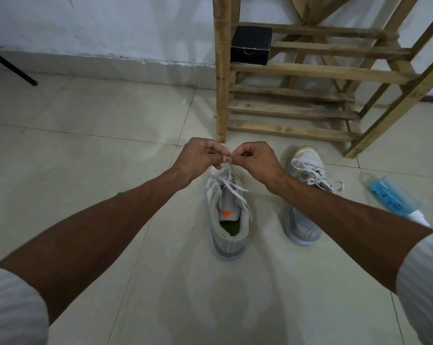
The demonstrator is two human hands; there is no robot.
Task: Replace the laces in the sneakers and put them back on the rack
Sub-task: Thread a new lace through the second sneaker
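Two pale grey sneakers stand on the tiled floor, toes toward a wooden rack (pixel 310 70). The left sneaker (pixel 228 220) has an orange tongue tab and a green insole. Its white lace (pixel 233 188) lies loose across the tongue. My left hand (pixel 200 155) and my right hand (pixel 255 158) meet over its toe, and each pinches the lace between thumb and fingers. The right sneaker (pixel 304 195) lies to the right, its lace tied in a loose knot; my right forearm crosses its middle.
A black box (pixel 251 44) sits on a rack slat at the left. A blue-and-clear plastic packet (pixel 394 197) lies on the floor at the right. A black rod (pixel 11 68) slants down at the far left. A small green object (pixel 119 194) peeks from behind my left forearm.
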